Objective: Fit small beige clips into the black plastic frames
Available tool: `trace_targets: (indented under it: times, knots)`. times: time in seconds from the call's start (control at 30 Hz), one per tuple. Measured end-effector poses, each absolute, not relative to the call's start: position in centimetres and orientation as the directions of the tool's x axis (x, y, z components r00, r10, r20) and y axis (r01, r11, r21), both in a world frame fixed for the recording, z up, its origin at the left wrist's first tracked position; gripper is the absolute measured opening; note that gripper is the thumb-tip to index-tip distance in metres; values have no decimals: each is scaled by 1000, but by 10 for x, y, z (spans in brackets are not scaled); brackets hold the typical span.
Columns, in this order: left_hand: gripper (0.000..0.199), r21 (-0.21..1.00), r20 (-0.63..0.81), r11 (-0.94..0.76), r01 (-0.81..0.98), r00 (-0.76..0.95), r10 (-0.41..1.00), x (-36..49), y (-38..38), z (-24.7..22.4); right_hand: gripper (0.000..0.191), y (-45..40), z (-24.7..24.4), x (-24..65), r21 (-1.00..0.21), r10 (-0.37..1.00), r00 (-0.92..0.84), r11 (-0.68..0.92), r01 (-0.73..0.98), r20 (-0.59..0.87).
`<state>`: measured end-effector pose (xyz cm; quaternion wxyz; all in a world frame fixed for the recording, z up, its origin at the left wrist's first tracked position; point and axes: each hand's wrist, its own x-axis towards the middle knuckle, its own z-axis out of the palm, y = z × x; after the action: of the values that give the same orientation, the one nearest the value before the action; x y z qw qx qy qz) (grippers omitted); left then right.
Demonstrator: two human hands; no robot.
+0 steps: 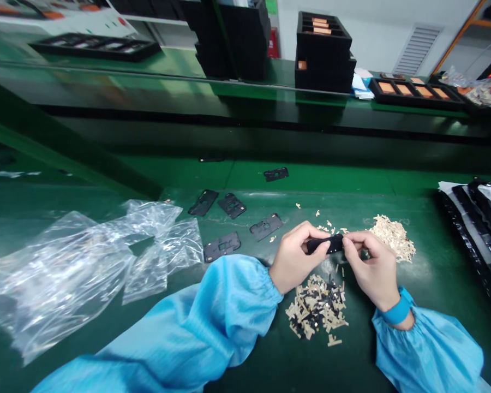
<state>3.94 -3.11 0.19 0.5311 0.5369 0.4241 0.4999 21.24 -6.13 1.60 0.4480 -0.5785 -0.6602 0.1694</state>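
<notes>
A small black plastic frame is held up between my two hands, over the green bench. My left hand pinches its left end between thumb and fingers. At its right end the thumb and fingertips of my right hand are closed; whether a small part sits between them is hidden. Just below the hands lies a pile of small beige and black strips. Behind my right hand rises a heap of tiny cream-coloured pieces. Several similar black frames lie flat to the left of my hands.
Crumpled clear plastic bags cover the left of the bench. Wrapped black trays stand at the right edge. A raised shelf crosses the back, carrying stacked black boxes and a tray of orange parts. A green post slants at left.
</notes>
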Motion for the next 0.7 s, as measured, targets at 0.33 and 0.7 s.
trace_targets:
  times: [0.33,0.7]
  knots:
    - [10,998,-4,17,-59,203,979,38,-27,2,16,-58,12,216,-624,898,-9,314,715,441]
    - [27,948,-183,252,-194,314,932,34,-15,8,11,-54,18,227,-688,905,-44,352,635,422]
